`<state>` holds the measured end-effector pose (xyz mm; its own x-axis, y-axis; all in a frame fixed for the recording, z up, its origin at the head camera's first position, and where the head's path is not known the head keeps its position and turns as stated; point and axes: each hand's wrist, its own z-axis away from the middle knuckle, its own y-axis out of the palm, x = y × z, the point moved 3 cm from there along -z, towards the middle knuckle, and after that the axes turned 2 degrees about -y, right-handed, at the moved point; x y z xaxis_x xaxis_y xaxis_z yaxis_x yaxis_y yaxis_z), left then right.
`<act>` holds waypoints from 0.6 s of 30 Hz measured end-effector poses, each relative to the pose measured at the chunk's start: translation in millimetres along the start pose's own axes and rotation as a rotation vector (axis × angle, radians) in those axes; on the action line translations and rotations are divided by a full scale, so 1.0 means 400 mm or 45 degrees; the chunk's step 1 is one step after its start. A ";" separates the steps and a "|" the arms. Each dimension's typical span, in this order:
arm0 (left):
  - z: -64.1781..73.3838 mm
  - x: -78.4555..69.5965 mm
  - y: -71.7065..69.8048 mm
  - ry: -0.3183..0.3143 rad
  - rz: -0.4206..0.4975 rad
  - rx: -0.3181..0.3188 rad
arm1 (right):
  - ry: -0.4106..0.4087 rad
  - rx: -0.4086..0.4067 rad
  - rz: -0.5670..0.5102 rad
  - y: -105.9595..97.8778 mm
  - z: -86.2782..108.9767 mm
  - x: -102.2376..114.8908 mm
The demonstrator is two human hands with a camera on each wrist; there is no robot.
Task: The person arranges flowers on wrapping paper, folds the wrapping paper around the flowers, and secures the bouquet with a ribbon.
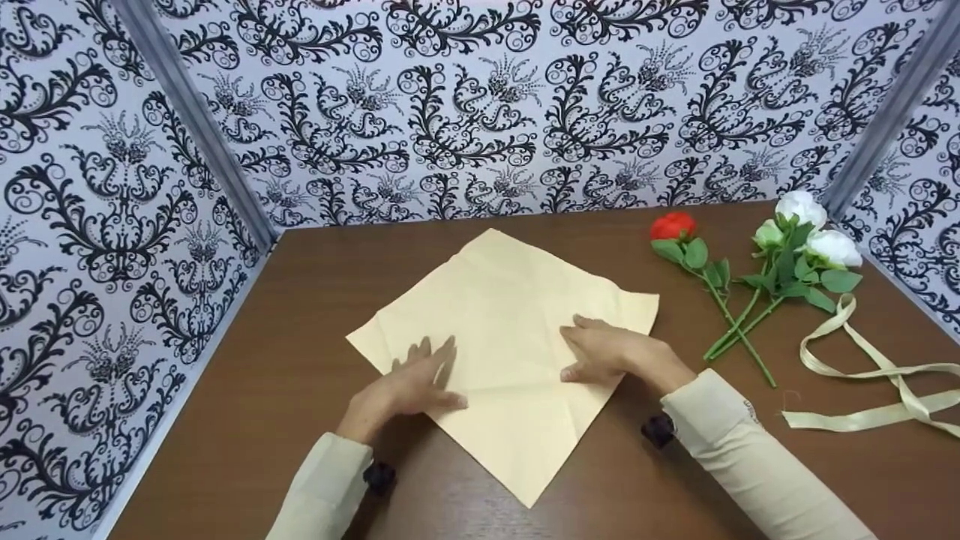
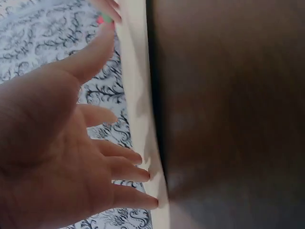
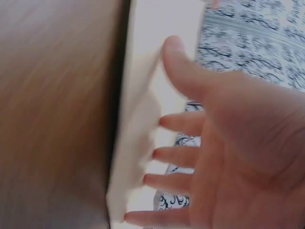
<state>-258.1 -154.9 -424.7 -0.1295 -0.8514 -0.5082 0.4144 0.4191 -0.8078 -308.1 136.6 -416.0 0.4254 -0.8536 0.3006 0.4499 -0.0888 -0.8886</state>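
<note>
A square sheet of cream wrapping paper [image 1: 510,322] lies cornerwise on the brown table, with faint creases and one corner toward me. My left hand [image 1: 409,386] is spread at the paper's lower left edge, its fingertips at the sheet. On the lower right side my right hand [image 1: 611,349] has its fingertips on the paper. Both wrist views show extended, parted fingers at the paper [image 2: 138,95], with nothing gripped in the left hand [image 2: 62,138] or the right hand [image 3: 228,143].
A red artificial rose [image 1: 673,226] and white artificial roses [image 1: 832,247] with crossed green stems lie right of the paper. Nearer, a cream ribbon [image 1: 855,420] curls along the table [image 1: 292,322]. Patterned panels [image 1: 480,112] enclose the back and sides.
</note>
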 end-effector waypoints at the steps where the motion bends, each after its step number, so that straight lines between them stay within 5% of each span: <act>1: -0.004 0.006 -0.001 -0.009 -0.018 0.010 | 0.009 -0.013 0.006 -0.002 0.003 0.002; 7: -0.026 0.024 -0.020 -0.050 -0.063 0.014 | 0.106 -0.044 -0.011 0.003 0.016 -0.010; 18: -0.032 0.040 -0.037 -0.060 -0.094 -0.029 | 0.083 -0.047 -0.103 0.029 0.018 -0.024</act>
<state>-277.7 -170.7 -424.8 -0.1162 -0.8939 -0.4329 0.3846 0.3614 -0.8494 -301.3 147.6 -426.5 0.3361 -0.8746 0.3494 0.4510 -0.1762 -0.8750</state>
